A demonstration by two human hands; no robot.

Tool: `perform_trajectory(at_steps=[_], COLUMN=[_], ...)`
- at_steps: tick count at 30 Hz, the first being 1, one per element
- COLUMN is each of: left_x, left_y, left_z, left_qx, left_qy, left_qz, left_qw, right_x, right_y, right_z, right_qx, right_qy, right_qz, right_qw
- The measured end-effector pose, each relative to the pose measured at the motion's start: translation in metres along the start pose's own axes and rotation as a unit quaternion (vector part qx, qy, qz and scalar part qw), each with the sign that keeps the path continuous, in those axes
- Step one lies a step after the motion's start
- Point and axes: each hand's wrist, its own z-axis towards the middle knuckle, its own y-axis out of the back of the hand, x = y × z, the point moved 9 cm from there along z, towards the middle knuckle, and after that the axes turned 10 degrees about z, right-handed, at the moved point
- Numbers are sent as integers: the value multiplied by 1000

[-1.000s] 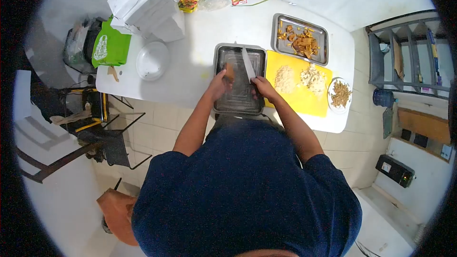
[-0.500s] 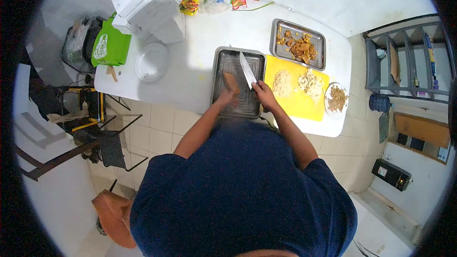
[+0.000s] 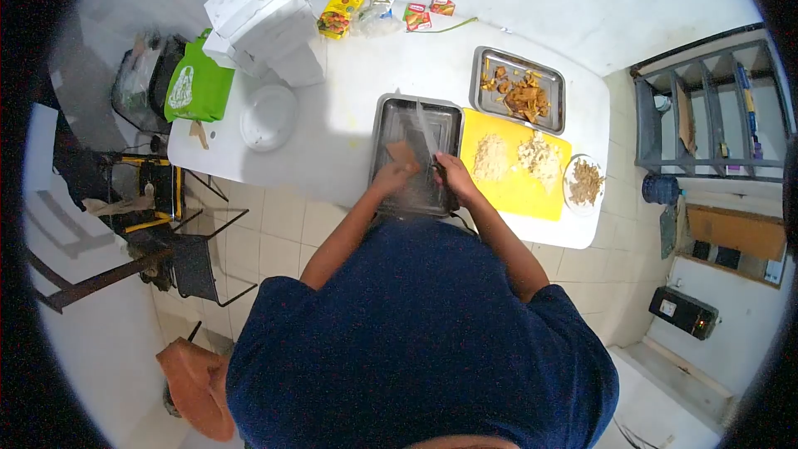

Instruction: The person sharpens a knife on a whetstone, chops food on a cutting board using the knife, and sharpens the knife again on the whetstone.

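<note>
Mid-frame on my feed, left hand (image 3: 394, 179) grips an orange piece (image 3: 402, 152), right hand (image 3: 455, 175) clasps a knife (image 3: 426, 125), both at the tray (image 3: 385, 120). Board (image 3: 519, 194) lies just right.

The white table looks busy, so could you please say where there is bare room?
The table has bare room between the white plate and the dark metal tray, and between that tray and the red-and-green packet. Its right side is crowded with yellow cutting board, steel tray and plate of brown strips.
</note>
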Motion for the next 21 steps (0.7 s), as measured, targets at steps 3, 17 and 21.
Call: perform_trajectory(at_steps=[3,17,21], left_x=[-77,-240,-256], left_y=[31,91,108], left_z=[-35,-108,-120], left_qx=[-31,-181,-364], left_qy=[-71,-235,-287], left_qz=[-144,-120,65], left_qw=[987,947,884], right_x=[15,84,84], right_y=[-13,-40,-43], right_z=[-8,-27,-25], right_qx=[39,16,28], right_qy=[-16,189,201], right_qz=[34,86,100], right_qw=[999,978,974])
